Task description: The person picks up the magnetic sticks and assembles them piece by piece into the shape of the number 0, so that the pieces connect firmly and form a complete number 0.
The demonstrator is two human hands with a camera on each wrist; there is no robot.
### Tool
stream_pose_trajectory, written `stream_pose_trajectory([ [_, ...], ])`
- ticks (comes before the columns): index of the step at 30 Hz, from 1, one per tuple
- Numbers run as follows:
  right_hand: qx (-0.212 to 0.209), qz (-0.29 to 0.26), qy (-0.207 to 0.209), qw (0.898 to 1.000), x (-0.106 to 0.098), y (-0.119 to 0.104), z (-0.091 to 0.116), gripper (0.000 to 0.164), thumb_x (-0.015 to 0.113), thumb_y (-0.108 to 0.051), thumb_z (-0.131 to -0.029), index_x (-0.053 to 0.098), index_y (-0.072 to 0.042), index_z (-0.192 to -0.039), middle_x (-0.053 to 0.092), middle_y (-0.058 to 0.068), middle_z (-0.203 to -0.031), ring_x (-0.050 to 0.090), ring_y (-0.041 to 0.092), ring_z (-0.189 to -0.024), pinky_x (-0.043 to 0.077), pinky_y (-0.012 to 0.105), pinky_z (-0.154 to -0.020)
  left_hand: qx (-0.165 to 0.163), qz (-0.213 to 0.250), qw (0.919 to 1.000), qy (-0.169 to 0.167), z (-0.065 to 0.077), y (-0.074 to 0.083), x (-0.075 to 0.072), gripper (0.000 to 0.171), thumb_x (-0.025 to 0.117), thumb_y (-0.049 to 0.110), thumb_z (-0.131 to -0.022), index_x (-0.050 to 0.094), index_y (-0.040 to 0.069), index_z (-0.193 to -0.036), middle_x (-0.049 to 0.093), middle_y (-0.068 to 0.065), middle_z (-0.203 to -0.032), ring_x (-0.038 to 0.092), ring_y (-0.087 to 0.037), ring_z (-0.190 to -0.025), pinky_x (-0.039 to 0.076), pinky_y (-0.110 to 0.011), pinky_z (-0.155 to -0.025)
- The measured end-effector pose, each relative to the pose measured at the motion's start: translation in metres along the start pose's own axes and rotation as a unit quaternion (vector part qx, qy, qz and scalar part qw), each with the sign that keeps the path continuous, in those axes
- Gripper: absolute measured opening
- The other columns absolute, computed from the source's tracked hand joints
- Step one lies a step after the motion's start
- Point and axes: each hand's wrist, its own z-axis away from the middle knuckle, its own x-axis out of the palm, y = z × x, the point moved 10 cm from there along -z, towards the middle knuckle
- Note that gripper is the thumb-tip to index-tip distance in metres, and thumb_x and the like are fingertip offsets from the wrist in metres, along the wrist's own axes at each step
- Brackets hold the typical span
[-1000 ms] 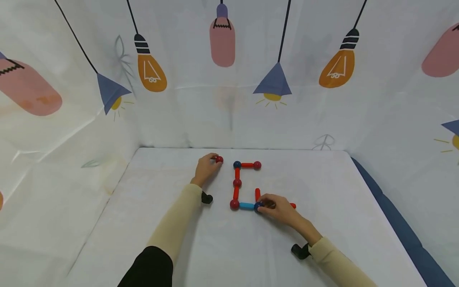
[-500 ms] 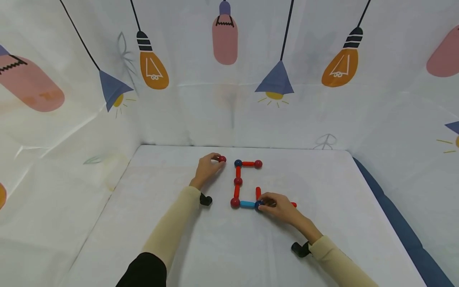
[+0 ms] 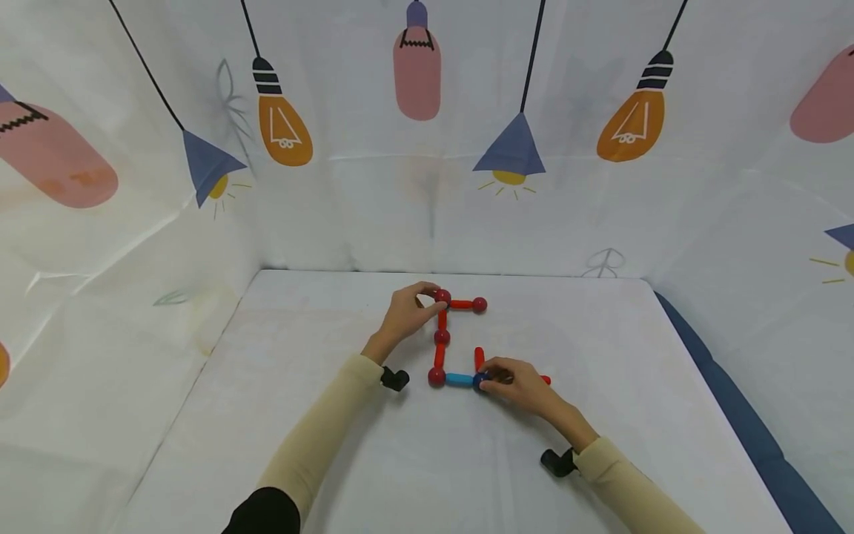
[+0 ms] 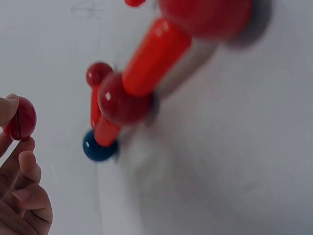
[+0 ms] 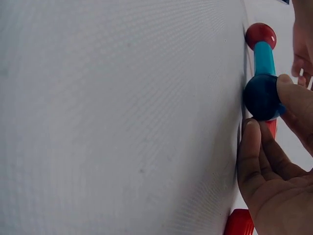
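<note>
My left hand (image 3: 408, 314) pinches a loose red ball (image 3: 442, 296) between thumb and fingers. In the head view that ball covers most of the structure's far dark blue ball; the left wrist view shows the held ball apart from this blue ball (image 4: 99, 146). On the table, red rods and balls form a bent line, with a red corner ball (image 3: 437, 377) at the near end. From it a light blue rod (image 3: 459, 380) runs to another dark blue ball (image 5: 261, 97), which my right hand (image 3: 520, 386) pinches. A red rod (image 3: 479, 359) points away from that ball.
Partly hidden behind my right hand, another red rod (image 3: 546, 380) shows its end. The white table (image 3: 320, 311) meets a lamp-printed sheet (image 3: 347, 215) at the back and sides. A dark blue cushion-like edge (image 3: 727, 400) runs along the right.
My left hand has carried the red ball rightward, from left of the structure to over its far blue ball. The right hand stays in place on its blue ball.
</note>
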Motion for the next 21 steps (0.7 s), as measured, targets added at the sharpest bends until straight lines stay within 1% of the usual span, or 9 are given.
stream_pose_trajectory([
  [3, -0.003, 0.000, -0.003, 1.000, 0.000, -0.001, 0.000, 0.028, 0.074, -0.031, -0.096, 0.070, -0.017, -0.119, 0.072, -0.002, -0.106, 0.065, 0.015, -0.097, 0.055, 0.022, -0.086, 0.009, 0.001, 0.9999, -0.012, 0.001, 0.012, 0.009, 0.041, 0.077, 0.033, -0.094, 0.069, 0.015, -0.129, 0.073, -0.004, -0.119, 0.061, -0.018, -0.080, 0.053, -0.026, -0.068],
  [6, -0.008, -0.001, -0.005, 1.000, -0.001, -0.002, 0.000, 0.027, 0.074, -0.030, -0.096, 0.070, -0.016, -0.119, 0.072, -0.002, -0.106, 0.066, 0.015, -0.097, 0.055, 0.023, -0.086, 0.013, 0.003, 0.9994, -0.032, 0.002, 0.018, 0.020, 0.041, 0.076, 0.033, -0.094, 0.069, 0.015, -0.130, 0.073, -0.004, -0.119, 0.062, -0.020, -0.082, 0.053, -0.024, -0.068],
  [11, -0.007, -0.006, -0.005, 1.000, -0.001, -0.002, -0.001, 0.027, 0.075, -0.028, -0.095, 0.070, -0.015, -0.119, 0.072, -0.001, -0.105, 0.066, 0.015, -0.095, 0.055, 0.022, -0.085, 0.012, 0.003, 0.9971, -0.075, 0.004, 0.024, 0.040, 0.041, 0.075, 0.032, -0.095, 0.068, 0.014, -0.132, 0.073, -0.004, -0.119, 0.062, -0.024, -0.090, 0.051, -0.023, -0.068],
  [14, -0.005, -0.008, -0.005, 1.000, -0.001, -0.002, -0.001, 0.028, 0.075, -0.028, -0.095, 0.069, -0.014, -0.119, 0.072, -0.001, -0.105, 0.066, 0.015, -0.095, 0.055, 0.021, -0.085, 0.014, -0.002, 0.9953, -0.096, 0.007, 0.026, 0.051, 0.040, 0.075, 0.031, -0.095, 0.068, 0.013, -0.131, 0.074, -0.004, -0.119, 0.064, -0.025, -0.096, 0.051, -0.023, -0.073],
  [18, -0.005, -0.013, -0.003, 1.000, 0.000, -0.002, -0.001, 0.028, 0.075, -0.028, -0.095, 0.069, -0.013, -0.119, 0.072, -0.001, -0.103, 0.066, 0.015, -0.094, 0.054, 0.020, -0.084, 0.021, -0.002, 0.9924, -0.121, 0.010, 0.029, 0.064, 0.038, 0.075, 0.029, -0.095, 0.069, 0.013, -0.129, 0.074, -0.004, -0.119, 0.067, -0.028, -0.103, 0.055, -0.024, -0.078],
  [21, -0.006, -0.013, 0.001, 1.000, 0.000, -0.002, 0.000, 0.028, 0.075, -0.028, -0.095, 0.069, -0.012, -0.118, 0.072, -0.001, -0.102, 0.065, 0.015, -0.093, 0.054, 0.020, -0.083, 0.020, 0.002, 0.9898, -0.141, 0.012, 0.029, 0.073, 0.037, 0.075, 0.027, -0.095, 0.070, 0.013, -0.129, 0.074, -0.005, -0.120, 0.067, -0.027, -0.102, 0.056, -0.027, -0.078],
])
